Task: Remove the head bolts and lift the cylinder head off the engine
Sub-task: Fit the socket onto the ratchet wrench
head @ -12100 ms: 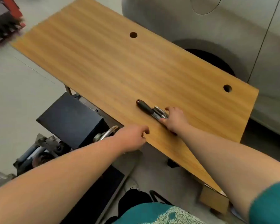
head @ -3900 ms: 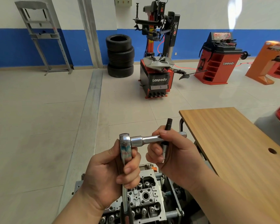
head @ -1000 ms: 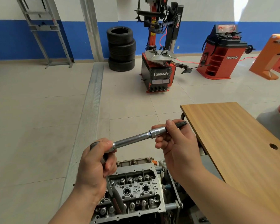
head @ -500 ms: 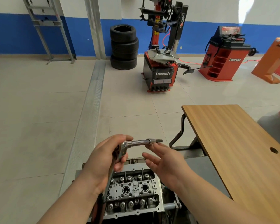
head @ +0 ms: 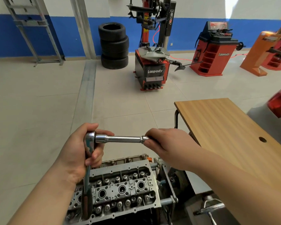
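Head camera looks down over two bare hands held above the engine. The left hand [head: 79, 153] wraps its fingers around the ratchet [head: 88, 161] just below the chrome head, thumb up beside it; the handle runs down past the wrist, its dark grip hanging in front of the cylinder head [head: 120, 187]. A chrome extension bar [head: 120, 139] sticks out level from the ratchet head toward the right hand [head: 167, 146], whose fingers curl around the bar's far end — whatever is fitted there is hidden inside the fist. The cylinder head sits low in the view, still on the engine block, with valve springs and round plug wells showing along its top; the tool is held up off it, not touching. A wooden table [head: 234, 135] stands to the right. Farther off on the tiled floor are a stack of tyres [head: 113, 46] and a red tyre changer [head: 152, 69] — both well apart from the hands.
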The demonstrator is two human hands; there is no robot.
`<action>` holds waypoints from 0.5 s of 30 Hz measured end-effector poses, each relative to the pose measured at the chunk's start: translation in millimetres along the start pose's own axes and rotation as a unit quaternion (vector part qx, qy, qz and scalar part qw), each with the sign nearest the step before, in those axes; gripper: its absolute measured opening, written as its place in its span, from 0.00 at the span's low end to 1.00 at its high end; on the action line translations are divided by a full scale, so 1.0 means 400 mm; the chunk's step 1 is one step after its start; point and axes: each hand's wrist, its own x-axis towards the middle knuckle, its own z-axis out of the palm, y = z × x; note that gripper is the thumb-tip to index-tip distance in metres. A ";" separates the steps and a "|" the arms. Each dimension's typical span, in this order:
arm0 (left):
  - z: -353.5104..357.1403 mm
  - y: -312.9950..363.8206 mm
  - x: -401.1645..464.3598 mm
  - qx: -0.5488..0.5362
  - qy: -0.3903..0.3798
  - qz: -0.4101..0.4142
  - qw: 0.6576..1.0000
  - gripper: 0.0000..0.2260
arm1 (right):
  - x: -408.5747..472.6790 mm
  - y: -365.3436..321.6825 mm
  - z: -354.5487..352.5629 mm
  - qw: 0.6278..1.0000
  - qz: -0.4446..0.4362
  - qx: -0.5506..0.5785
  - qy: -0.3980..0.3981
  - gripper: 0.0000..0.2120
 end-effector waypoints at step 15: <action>0.016 -0.024 -0.031 0.053 0.044 0.053 0.996 0.24 | -0.014 -0.023 0.026 1.000 -0.011 0.019 -0.018 0.14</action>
